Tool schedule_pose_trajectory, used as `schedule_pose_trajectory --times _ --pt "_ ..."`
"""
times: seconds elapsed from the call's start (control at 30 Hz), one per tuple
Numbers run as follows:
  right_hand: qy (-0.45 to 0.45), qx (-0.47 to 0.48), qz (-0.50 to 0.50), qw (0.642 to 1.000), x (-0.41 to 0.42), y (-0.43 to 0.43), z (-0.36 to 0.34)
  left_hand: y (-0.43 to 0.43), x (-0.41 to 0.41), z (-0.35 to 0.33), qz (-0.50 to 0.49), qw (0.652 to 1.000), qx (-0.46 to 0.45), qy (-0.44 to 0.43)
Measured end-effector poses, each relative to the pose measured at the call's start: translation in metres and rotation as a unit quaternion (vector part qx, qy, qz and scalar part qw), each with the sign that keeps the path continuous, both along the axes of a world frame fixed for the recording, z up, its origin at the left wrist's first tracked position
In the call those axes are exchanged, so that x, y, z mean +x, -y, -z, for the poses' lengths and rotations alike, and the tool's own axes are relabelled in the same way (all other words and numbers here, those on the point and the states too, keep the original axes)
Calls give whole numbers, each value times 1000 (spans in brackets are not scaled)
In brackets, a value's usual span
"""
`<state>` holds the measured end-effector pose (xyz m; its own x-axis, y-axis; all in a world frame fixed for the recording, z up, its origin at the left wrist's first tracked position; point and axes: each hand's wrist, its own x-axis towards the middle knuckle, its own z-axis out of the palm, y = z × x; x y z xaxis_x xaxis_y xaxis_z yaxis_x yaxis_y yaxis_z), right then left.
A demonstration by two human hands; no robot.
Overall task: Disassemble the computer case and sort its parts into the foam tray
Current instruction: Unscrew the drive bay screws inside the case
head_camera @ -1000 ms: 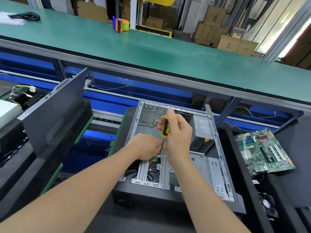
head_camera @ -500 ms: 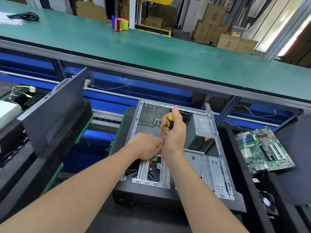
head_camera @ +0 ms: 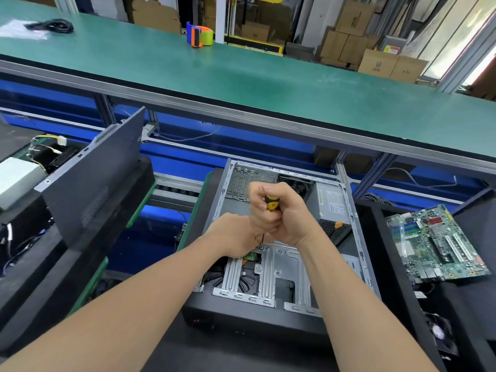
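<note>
An open grey computer case (head_camera: 354, 232) lies flat in front of me, its metal drive bracket (head_camera: 279, 267) near the front. My right hand (head_camera: 284, 213) grips a yellow-and-black screwdriver (head_camera: 271, 203) held upright, its tip on a screw in the bracket. My left hand (head_camera: 233, 237) rests beside the shaft with curled fingers; whether they pinch the shaft is hidden. A grey power supply (head_camera: 330, 205) sits in the case's far right corner. A green motherboard (head_camera: 440, 245) lies in the black foam tray (head_camera: 389, 277) on the right.
The case's dark side panel (head_camera: 91, 178) leans tilted on black foam at left, with a silver unit and wires (head_camera: 18, 178) behind it. A small fan (head_camera: 437, 331) lies in the right tray. Above runs a green conveyor (head_camera: 241, 76) carrying a tape dispenser (head_camera: 200, 34).
My right hand has twisted round the screwdriver handle and closed further over it, so less of the yellow shows. My left hand has stayed by the shaft.
</note>
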<state>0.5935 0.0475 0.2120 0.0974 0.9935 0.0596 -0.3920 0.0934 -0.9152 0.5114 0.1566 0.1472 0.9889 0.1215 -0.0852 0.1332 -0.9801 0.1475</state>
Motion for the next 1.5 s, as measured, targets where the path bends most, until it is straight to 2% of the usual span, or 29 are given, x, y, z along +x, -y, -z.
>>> schedule_pose_trajectory --times 0.07,0.17,0.23,0.33,0.43,0.53,0.6,0.67,0.77,0.93,1.03,1.2,1.37,1.43,1.5 --pt "-13 -2 -11 1000 2 0 1 0 1 1 4 1000 -1 -4" --pt "3 3 27 1000 -1 1 4 0 1 3 1 1000 7 -5" --pt "24 9 79 997 -7 1 6 0 1 3 -7 1000 3 -5" --pt "63 -3 216 974 -19 2 5 0 2 2 -5 1000 -5 5" --pt "127 -1 385 914 -33 4 5 0 3 1 7 1000 8 -12" --pt "154 -43 542 825 -51 2 7 -2 2 -1 15 1000 0 -23" --pt "144 -65 606 780 -61 -3 8 -1 1 -5 34 999 1 -26" --pt "131 -69 629 763 -68 -7 6 0 -1 -7 36 999 -10 -31" --pt "114 -62 616 777 -72 -10 4 0 -3 -7 29 999 -22 -37" --pt "77 -33 528 845 -60 -3 2 -1 0 -4 28 999 -4 -42" --pt "71 -24 434 898 -44 2 -1 -4 3 2 17 999 1 -30" --pt "53 -14 215 975 -14 7 -2 -2 3 1 17 1000 11 -19" --pt "47 -17 6 999 0 3 -4 -1 2 3 19 1000 8 -10" --pt "24 -8 -19 999 1 2 -4 -1 2 3 16 1000 12 -12" --pt "8 5 0 1000 2 3 -3 -1 2 2 12 1000 14 -17"
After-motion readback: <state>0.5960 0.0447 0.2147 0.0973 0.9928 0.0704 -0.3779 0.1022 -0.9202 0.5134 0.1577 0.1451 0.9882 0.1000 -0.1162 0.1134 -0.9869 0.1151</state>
